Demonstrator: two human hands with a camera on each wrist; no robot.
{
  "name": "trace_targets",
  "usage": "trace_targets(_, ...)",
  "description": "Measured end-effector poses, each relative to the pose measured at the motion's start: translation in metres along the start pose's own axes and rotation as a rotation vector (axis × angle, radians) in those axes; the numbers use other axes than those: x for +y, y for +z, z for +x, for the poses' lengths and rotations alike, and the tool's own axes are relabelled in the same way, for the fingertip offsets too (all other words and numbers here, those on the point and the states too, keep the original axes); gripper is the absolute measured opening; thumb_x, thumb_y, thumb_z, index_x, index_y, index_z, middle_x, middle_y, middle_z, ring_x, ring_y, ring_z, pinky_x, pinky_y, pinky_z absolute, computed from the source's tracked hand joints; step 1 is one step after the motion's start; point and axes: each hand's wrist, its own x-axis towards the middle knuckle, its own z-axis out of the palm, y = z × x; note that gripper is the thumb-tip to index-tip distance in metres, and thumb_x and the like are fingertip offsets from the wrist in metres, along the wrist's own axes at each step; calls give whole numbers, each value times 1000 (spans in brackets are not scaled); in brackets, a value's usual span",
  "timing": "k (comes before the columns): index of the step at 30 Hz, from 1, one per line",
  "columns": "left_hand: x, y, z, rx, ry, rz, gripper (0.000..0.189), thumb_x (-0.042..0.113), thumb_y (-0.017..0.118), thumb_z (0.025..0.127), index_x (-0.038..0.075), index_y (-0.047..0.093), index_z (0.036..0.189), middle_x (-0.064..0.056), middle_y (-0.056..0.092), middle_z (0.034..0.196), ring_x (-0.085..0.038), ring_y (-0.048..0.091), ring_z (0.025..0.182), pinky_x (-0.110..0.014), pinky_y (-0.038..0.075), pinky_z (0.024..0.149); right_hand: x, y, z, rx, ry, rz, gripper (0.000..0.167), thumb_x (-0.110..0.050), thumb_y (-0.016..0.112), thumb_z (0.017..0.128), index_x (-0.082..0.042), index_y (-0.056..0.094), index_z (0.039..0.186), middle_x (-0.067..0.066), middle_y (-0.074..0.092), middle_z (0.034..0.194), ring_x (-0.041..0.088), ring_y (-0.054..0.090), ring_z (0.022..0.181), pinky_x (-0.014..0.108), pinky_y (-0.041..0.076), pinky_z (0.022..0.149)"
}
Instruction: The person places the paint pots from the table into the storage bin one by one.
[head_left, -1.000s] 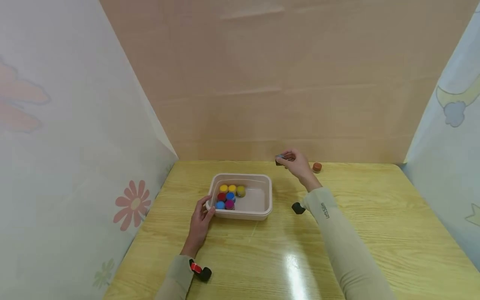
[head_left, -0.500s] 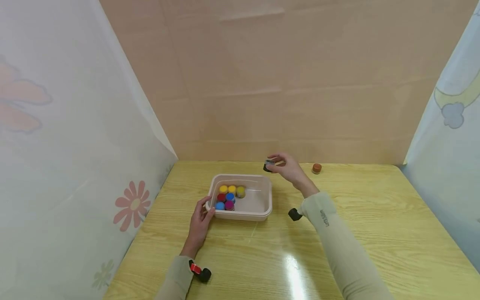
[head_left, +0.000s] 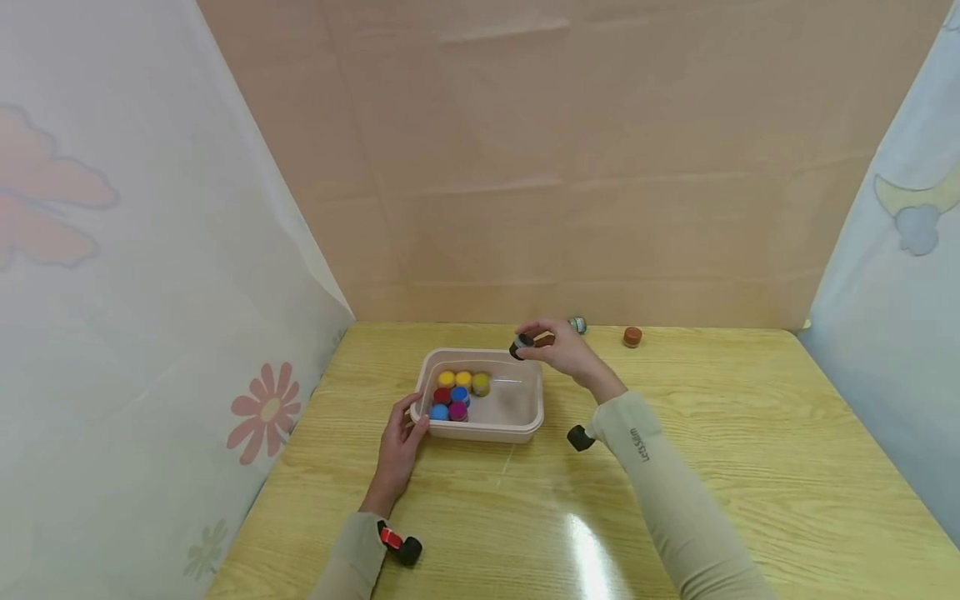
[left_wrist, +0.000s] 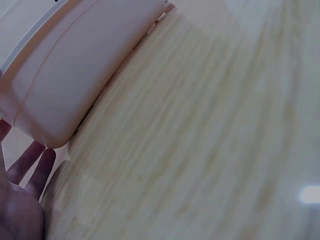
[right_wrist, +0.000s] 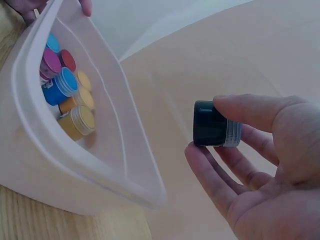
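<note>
At the far left a pale sheet (head_left: 187, 275) printed with flowers walls off that side of the counter (head_left: 712, 433). The left hand (head_left: 397, 454) grips the near left corner of a pink plastic tub (head_left: 483, 431), thumb at the near rim and fingers along the left end. That hold looks meant to steady the light tub, which could easily slide if knocked.

Inside, seven small screw-top jars are gathered toward the left: a light-blue jar (head_left: 438, 412) and a magenta jar (head_left: 458, 411) in front, a red jar (head_left: 442, 395) and a blue jar (head_left: 460, 396) in the middle, then two yellow jars (head_left: 447, 379) and a mustard jar (head_left: 481, 384) behind. Packed so closely, they probably prop one another up, and the right part of the tub's floor is left bare.

Over the tub's far right corner, the right hand (head_left: 562, 350) pinches a dark jar (right_wrist: 207, 124) with a clear ridged lid, thumb on one side and fingertips on the opposite one. The jar is tilted, its body pointing toward the tub; gripping it near the lid leaves most of the body uncovered.

Just behind that hand, partly hidden, is a green-labelled jar (head_left: 581, 325) by the tan backdrop (head_left: 570, 167). Farther right an orange-brown jar (head_left: 632, 337) rests alone near the counter's back edge.
</note>
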Motion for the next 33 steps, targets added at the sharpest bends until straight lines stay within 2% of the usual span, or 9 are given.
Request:
trace_targets(8, 1, -1, 1, -6, -15, -4, 44, 33, 59, 107, 25, 50, 149, -7, 45, 158, -27, 57, 128, -18, 48, 96, 1, 16, 2, -22, -20, -90, 40, -16, 77, 95, -3, 66, 131, 16, 65, 123, 28, 68, 103, 42, 57, 93)
trace_targets(13, 3, -1, 0, -3, -17, -11, 44, 30, 60, 107, 25, 50, 149, -8, 45, 158, -29, 56, 128, -18, 49, 95, 3, 30, 5, -64, -19, -95, 36, -16, 78, 94, -6, 68, 127, 15, 65, 119, 26, 69, 95, 43, 58, 83)
trace_targets(16, 2, -1, 0, -5, -13, -3, 44, 28, 59, 107, 24, 50, 150, -9, 45, 158, -30, 56, 129, -18, 48, 96, 5, 40, 6, -83, -8, -65, 37, -13, 78, 94, -5, 67, 127, 16, 64, 118, 30, 70, 93, 48, 59, 83)
trace_targets(21, 2, -1, 0, -4, -15, -11, 44, 28, 61, 106, 25, 51, 149, -8, 45, 158, -28, 56, 128, -19, 49, 96, 10, 54, 9, -113, -8, -70, 38, -14, 80, 92, -4, 67, 127, 15, 65, 118, 25, 70, 88, 55, 58, 90)
trace_targets(24, 1, -1, -1, -4, -20, -14, 44, 29, 61, 106, 26, 51, 149, -6, 46, 158, -26, 56, 126, -19, 49, 95, 12, 61, 10, -131, 2, -75, 37, -13, 80, 92, -4, 68, 126, 14, 66, 117, 23, 69, 90, 50, 59, 90)
trace_targets(28, 0, -2, 0, -1, -20, -18, 43, 30, 61, 106, 27, 52, 148, -5, 46, 157, -24, 56, 125, -18, 48, 95, 14, 67, 12, -125, 17, -119, 33, -12, 81, 91, -8, 70, 121, 12, 67, 116, 23, 66, 97, 37, 57, 86)
trace_targets(33, 0, 0, 0, 0, -40, -23, 43, 28, 60, 106, 27, 51, 148, -4, 45, 158, -26, 56, 127, -17, 48, 94, 15, 74, 14, -105, 1, -194, 32, -13, 84, 87, -8, 71, 116, 12, 71, 113, 22, 68, 94, 34, 58, 80)
